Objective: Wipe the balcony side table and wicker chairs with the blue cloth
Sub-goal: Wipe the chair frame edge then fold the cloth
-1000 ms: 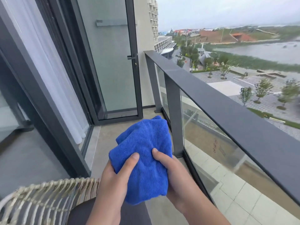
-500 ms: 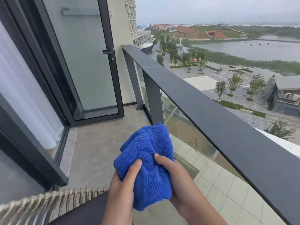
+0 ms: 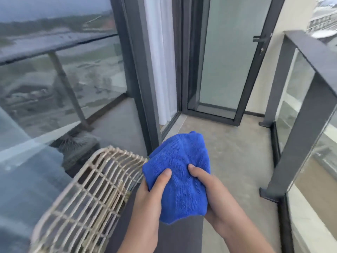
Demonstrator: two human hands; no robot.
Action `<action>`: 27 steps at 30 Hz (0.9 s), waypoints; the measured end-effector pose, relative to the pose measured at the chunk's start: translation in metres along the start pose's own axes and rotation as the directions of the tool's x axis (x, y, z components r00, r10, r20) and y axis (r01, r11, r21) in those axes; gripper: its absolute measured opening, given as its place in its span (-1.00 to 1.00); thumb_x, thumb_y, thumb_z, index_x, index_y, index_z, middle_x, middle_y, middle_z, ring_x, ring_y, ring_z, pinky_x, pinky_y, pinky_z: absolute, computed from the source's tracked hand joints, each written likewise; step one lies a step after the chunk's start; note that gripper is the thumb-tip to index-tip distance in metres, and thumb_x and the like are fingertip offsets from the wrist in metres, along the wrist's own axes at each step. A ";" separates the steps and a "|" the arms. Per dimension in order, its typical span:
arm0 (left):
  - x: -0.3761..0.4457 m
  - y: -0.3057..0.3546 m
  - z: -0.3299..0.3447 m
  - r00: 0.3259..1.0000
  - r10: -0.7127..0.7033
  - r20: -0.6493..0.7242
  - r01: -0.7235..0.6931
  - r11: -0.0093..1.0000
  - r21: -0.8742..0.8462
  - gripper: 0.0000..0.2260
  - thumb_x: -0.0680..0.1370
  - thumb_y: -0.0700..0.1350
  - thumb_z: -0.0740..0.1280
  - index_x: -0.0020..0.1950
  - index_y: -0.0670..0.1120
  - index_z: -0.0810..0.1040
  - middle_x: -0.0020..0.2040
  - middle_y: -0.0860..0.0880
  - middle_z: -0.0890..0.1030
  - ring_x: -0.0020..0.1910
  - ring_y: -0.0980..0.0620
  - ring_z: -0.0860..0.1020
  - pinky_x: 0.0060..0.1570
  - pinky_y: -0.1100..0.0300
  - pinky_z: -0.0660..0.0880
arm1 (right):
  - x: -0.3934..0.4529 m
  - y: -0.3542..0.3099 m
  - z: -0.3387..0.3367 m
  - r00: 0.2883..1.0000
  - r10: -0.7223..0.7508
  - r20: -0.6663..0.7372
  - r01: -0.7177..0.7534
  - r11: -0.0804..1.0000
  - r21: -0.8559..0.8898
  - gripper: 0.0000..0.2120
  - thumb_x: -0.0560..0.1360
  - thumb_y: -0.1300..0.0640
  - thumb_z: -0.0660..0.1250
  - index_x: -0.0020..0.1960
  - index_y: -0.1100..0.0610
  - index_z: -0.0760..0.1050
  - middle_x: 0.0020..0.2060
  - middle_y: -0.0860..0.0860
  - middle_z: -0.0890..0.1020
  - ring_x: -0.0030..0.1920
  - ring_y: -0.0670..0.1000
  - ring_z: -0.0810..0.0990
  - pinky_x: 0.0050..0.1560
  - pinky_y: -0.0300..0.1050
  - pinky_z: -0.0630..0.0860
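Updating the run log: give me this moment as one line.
left hand: holds blue cloth | right hand: holds blue cloth | wicker chair: left, untouched | wiping: not begun

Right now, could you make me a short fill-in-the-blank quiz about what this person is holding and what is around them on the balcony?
1. Both hands, left and right, hold a cloth coloured ____.
2. The chair to the left of the cloth is made of ____.
3. The cloth is held in the air and does ____ touch the chair.
4. The railing on the right has panels of ____.

Missing words: blue; wicker; not; glass
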State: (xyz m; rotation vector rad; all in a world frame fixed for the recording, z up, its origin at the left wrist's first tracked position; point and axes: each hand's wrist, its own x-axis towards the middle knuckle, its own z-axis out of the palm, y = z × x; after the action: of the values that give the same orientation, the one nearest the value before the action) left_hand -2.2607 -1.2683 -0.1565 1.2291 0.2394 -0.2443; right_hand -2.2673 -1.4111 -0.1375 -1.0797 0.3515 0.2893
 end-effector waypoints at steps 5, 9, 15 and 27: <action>0.031 0.026 -0.033 0.994 0.062 -0.093 -0.061 0.998 0.009 -0.61 0.40 0.10 0.58 0.20 0.11 0.67 0.14 0.00 0.73 0.13 -0.04 0.71 0.27 -0.18 0.55 | 0.042 -0.005 0.041 0.996 0.008 0.086 -0.004 0.999 -0.054 -0.66 0.58 -0.01 0.33 0.26 0.14 0.61 0.08 0.11 0.75 0.09 0.14 0.74 0.16 0.12 0.63; 0.044 0.038 -0.053 0.981 0.093 -0.172 -0.092 0.996 0.018 -0.62 0.42 0.14 0.54 0.21 0.12 0.66 0.14 0.01 0.73 0.13 -0.04 0.71 0.23 -0.18 0.57 | 0.069 -0.004 0.061 0.982 0.068 0.177 -0.056 0.996 -0.073 -0.70 0.63 -0.01 0.28 0.25 0.12 0.62 0.08 0.09 0.75 0.08 0.10 0.75 0.03 0.00 0.67; 0.063 0.042 -0.069 0.921 0.099 -0.376 -0.114 0.993 -0.017 -0.62 0.40 0.13 0.58 0.19 0.11 0.68 0.13 0.01 0.74 0.12 -0.05 0.71 0.25 -0.20 0.57 | 0.124 -0.005 0.078 0.909 0.208 0.361 -0.155 0.973 -0.169 -0.67 0.64 -0.04 0.26 0.28 0.10 0.60 0.12 0.08 0.74 0.13 0.11 0.73 0.08 0.06 0.65; 0.111 0.017 0.045 0.608 0.084 -0.789 -0.209 0.976 -0.058 -0.60 0.49 0.11 0.48 0.29 0.04 0.63 0.19 0.03 0.72 0.20 -0.01 0.68 0.35 -0.14 0.49 | 0.234 -0.049 0.043 0.626 0.520 0.581 -0.404 0.854 -0.328 -0.61 0.61 -0.02 0.28 0.33 0.16 0.59 0.19 0.13 0.71 0.22 0.15 0.69 0.38 0.22 0.49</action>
State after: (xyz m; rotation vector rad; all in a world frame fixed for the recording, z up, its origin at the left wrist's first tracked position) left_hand -2.1477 -1.3116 -0.1614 1.1351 0.9074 0.4899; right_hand -2.0295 -1.3806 -0.1773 -0.9623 -0.0462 1.1628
